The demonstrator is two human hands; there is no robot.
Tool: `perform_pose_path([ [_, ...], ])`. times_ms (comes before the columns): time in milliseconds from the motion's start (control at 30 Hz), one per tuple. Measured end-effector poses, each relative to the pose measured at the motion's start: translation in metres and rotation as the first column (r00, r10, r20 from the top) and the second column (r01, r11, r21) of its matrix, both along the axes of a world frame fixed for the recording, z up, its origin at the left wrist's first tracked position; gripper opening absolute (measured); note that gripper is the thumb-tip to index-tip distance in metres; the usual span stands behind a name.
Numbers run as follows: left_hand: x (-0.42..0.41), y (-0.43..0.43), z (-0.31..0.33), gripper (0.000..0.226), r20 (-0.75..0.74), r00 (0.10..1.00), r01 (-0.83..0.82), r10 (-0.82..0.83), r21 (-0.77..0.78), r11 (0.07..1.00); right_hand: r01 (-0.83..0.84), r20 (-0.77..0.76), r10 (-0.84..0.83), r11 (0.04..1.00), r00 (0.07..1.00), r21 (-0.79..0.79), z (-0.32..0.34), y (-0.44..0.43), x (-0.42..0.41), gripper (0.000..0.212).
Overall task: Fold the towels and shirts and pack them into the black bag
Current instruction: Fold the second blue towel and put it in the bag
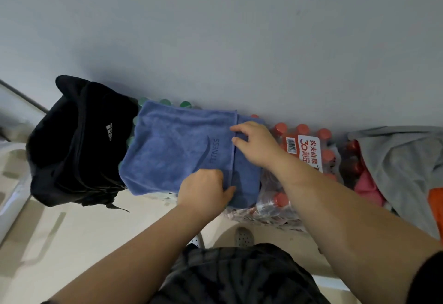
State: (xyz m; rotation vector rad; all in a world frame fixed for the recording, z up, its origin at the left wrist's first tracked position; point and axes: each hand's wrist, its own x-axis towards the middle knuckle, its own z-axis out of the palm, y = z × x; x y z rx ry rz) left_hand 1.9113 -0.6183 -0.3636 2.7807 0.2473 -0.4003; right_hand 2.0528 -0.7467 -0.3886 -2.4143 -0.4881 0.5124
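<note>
1. Fingers (237,136) of the right hand (254,145) curl over the far end of the blue towel's (177,150) hemmed fold edge and pinch it. The left hand (206,188) is curled too, thumb on top, gripping the same edge at the near end.
2. Towel location: flat on shrink-wrapped bottle packs against the wall (215,28), just right of the black bag (72,150). Can't tell if the two touch.
3. Progress: towel is part-folded, one layer doubled over a lower layer that sticks out on the right. My read: at least one more fold before it fits the bag.
4. Left to do: grey shirt (402,160) lies crumpled and unfolded at far right, with pink cloth (366,184) and orange cloth (435,205) beside it. Nothing visibly packed, and the bag interior isn't shown.
5. Materials:
   - Towel: soft short pile, embossed lettering and swoosh, stitched hem. Limp, so it should crease easily.
   - Bag: matte black fabric, slumped, white stripe logo, loose straps.
   - Shirt: thin grey knit, wrinkled.
   - Packs: glossy film over red-capped bottles (280,127) and green-capped bottles (165,102). A lumpy, likely slippery base for folding.
</note>
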Motion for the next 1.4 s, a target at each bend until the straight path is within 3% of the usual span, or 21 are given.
perform_pose_path([
  [300, -0.01, -0.03, -0.004, 0.025, -0.026, 0.985, -0.169, 0.173, 0.121, 0.978, -0.123, -0.027, 0.12, 0.977, 0.992, -0.175, 0.001, 0.002, 0.004, 0.063],
  [467, -0.015, -0.032, -0.005, 0.018, -0.026, 0.972, -0.23, 0.235, 0.134, 0.964, -0.144, -0.012, 0.144, 0.978, 0.99, -0.154, 0.008, 0.004, 0.006, 0.067],
  [533, -0.017, -0.03, -0.002, 0.019, -0.008, 0.966, -0.253, 0.257, 0.134, 0.958, -0.134, -0.026, 0.133, 0.989, 0.991, -0.058, 0.009, 0.006, 0.005, 0.065],
  [600, -0.018, -0.028, 0.008, 0.019, 0.038, 0.955, -0.298, 0.295, 0.117, 0.947, -0.096, -0.084, 0.11, 0.984, 0.99, 0.151, 0.015, 0.007, 0.006, 0.058],
  [767, -0.02, -0.023, 0.047, 0.013, 0.207, 0.914, -0.361, 0.348, 0.024, 0.932, 0.09, -0.165, 0.001, 0.833, 0.986, 0.546, 0.041, -0.007, 0.013, 0.038],
  [867, -0.02, -0.032, 0.059, 0.007, 0.241, 0.911, -0.329, 0.335, -0.067, 0.942, 0.214, -0.274, -0.043, 0.745, 0.961, 0.632, 0.045, -0.031, 0.015, 0.034],
  [967, -0.011, -0.05, 0.044, 0.006, 0.181, 0.941, -0.257, 0.285, -0.165, 0.952, 0.265, -0.32, -0.102, 0.81, 0.942, 0.523, 0.024, -0.048, 0.012, 0.038],
  [1067, 0.001, -0.064, 0.011, 0.003, 0.001, 0.975, -0.22, 0.224, -0.17, 0.961, 0.177, -0.307, -0.071, 0.927, 0.949, 0.332, 0.008, -0.055, 0.005, 0.045],
  [1133, 0.004, -0.066, -0.007, 0.003, -0.059, 0.975, -0.219, 0.212, -0.158, 0.963, 0.149, -0.29, -0.061, 0.944, 0.955, 0.293, 0.007, -0.056, 0.0, 0.044],
  [1300, 0.002, -0.064, -0.003, 0.007, -0.028, 0.977, -0.212, 0.211, -0.198, 0.957, 0.106, -0.259, -0.031, 0.954, 0.965, 0.28, 0.01, -0.056, -0.002, 0.055],
  [1400, -0.001, -0.06, 0.01, 0.004, 0.053, 0.966, -0.231, 0.253, -0.26, 0.938, 0.168, -0.234, -0.093, 0.93, 0.968, 0.328, 0.016, -0.058, -0.003, 0.053],
])
